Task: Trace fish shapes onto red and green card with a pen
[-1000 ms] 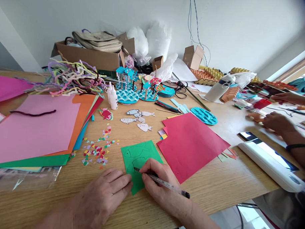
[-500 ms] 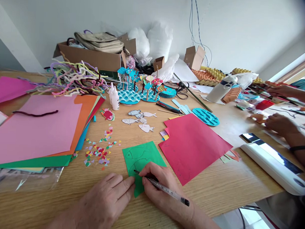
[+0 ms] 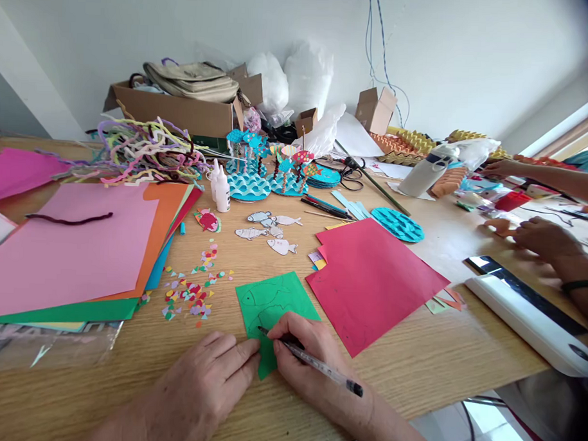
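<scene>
My right hand (image 3: 313,363) grips a pen (image 3: 318,366) with a clear barrel and black cap end. The pen's tip touches a green sheet of paper (image 3: 291,297) that bears fish outlines in dark line. My left hand (image 3: 211,372) lies flat, fingers stretched out, its fingertips on the sheet's left edge. Beyond the sheet lie several white paper fish cutouts (image 3: 282,246) and a red fish cutout (image 3: 208,221). Right of the green sheet is a larger red sheet (image 3: 378,281) with faint pencil marks. The hand covers the lower part of the drawing.
Paper confetti (image 3: 195,294) is scattered left of the green sheet, by stacked coloured paper (image 3: 91,239). Glue bottles (image 3: 222,192) and blue fish stands (image 3: 249,187) stand farther back. At right lie a white laminator-like device (image 3: 526,325) and another person's hands (image 3: 547,239).
My hands and the pen have hardly moved; the tip stays on the green paper. At right, the other person's far arm has reached farther left.
</scene>
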{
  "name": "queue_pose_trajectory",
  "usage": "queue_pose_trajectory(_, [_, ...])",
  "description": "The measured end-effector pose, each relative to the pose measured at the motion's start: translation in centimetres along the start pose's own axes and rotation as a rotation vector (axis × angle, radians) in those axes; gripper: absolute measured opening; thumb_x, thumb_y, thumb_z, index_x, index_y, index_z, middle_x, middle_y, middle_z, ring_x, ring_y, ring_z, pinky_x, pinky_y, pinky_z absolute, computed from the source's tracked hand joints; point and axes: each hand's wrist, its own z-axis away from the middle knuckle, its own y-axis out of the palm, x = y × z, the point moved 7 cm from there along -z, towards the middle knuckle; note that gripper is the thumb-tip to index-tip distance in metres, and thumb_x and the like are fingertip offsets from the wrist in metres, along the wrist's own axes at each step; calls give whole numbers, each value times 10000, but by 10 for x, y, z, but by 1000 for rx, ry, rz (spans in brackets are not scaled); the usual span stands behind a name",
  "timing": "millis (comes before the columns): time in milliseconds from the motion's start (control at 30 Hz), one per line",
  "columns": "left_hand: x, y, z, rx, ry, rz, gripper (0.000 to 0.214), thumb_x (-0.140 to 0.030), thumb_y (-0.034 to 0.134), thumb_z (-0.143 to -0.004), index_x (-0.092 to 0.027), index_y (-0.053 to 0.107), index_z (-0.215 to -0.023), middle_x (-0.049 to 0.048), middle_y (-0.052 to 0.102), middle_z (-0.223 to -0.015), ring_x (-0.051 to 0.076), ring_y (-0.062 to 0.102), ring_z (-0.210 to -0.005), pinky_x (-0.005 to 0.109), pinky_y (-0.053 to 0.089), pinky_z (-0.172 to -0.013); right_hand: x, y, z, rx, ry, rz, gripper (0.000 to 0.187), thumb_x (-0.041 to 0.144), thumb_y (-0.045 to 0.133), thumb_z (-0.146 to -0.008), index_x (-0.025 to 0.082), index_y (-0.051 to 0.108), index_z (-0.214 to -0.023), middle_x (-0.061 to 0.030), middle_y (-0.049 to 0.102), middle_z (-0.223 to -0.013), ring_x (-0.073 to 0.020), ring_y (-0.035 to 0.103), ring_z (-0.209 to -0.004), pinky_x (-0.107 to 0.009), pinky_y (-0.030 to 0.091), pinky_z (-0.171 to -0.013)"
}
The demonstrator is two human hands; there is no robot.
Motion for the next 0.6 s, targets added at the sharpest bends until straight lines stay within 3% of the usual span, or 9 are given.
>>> queue_pose_trajectory(600, [1, -10, -7, -67, -20, -20, 431, -93, 203, -978, -110, 629, -1041, 51, 676, -1004, 177, 553, -758, 329, 420, -758, 0, 1, 0, 10, 5, -11, 159, 84, 453, -714, 197, 563, -732, 48, 522, -551, -93, 455, -476, -184, 316, -471])
